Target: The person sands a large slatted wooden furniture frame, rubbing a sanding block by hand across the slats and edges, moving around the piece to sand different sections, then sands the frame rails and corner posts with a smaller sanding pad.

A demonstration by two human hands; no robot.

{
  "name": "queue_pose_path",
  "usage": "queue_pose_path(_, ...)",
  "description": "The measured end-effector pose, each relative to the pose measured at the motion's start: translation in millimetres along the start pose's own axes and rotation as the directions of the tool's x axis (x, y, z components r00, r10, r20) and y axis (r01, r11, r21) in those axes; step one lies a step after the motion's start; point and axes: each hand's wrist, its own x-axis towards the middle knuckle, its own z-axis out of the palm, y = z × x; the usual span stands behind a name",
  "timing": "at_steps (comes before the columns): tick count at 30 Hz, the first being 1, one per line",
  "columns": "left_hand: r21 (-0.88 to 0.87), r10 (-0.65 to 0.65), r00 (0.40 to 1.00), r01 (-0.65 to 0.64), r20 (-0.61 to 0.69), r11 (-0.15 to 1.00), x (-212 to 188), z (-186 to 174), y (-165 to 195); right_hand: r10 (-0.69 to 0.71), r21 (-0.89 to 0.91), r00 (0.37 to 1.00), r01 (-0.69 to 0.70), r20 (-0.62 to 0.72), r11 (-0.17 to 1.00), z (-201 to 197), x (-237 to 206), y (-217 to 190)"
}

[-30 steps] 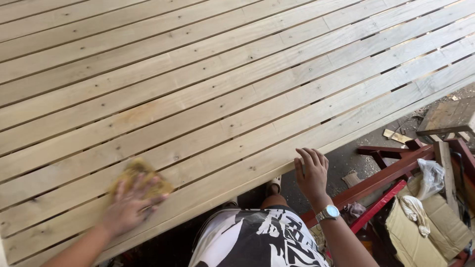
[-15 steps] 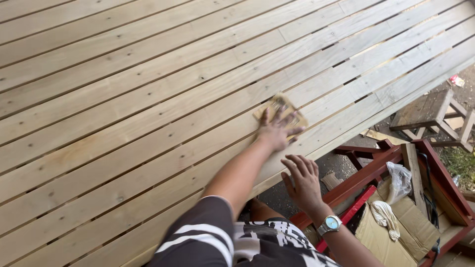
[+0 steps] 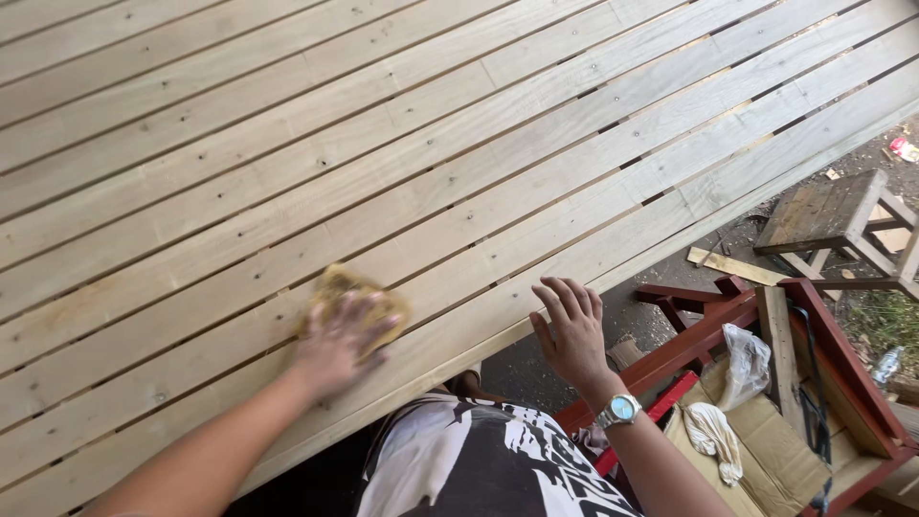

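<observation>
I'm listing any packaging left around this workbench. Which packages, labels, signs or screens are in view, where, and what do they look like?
Plastic bag: clear, crumpled, on the red frame right of the right hand.
Cardboard: flat brown sheets inside that frame.
Wrapper scrap: small, pink and white, on the ground at far right.
Bottle: clear plastic, lying at the right edge.
No signs or screens.

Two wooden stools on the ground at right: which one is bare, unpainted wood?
The small grey stool farther back, standing by itself on the dirt. The nearer stool, beside the right hand, has a dark red painted frame, with cardboard and a plastic bag in it.
</observation>
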Motion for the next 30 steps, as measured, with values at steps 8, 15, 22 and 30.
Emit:
queue_pose_path(8,-0.235,0.001,0.888,0.121,0.46,0.965,296,-26,145,0.035,0.008,0.999,-0.035,-0.032,0.999,17,0,2)
queue_pose_path(15,-0.122,-0.293,0.923,0.33,0.248,0.936,99,-23,57,0.094,-0.025,0.995,-0.095,-0.043,0.995,21,19,20)
queue_pose_path(22,-0.006,-0.571,0.816,0.573,0.092,0.819,-136,-33,-73,-0.124,0.011,0.991,0.123,0.041,0.992,48,54,-25)
queue_pose_path(30,-0.156,-0.251,0.933,0.296,0.256,0.942,142,-1,3,-0.073,-0.011,0.993,0.074,0.09,0.997,57,51,-70)
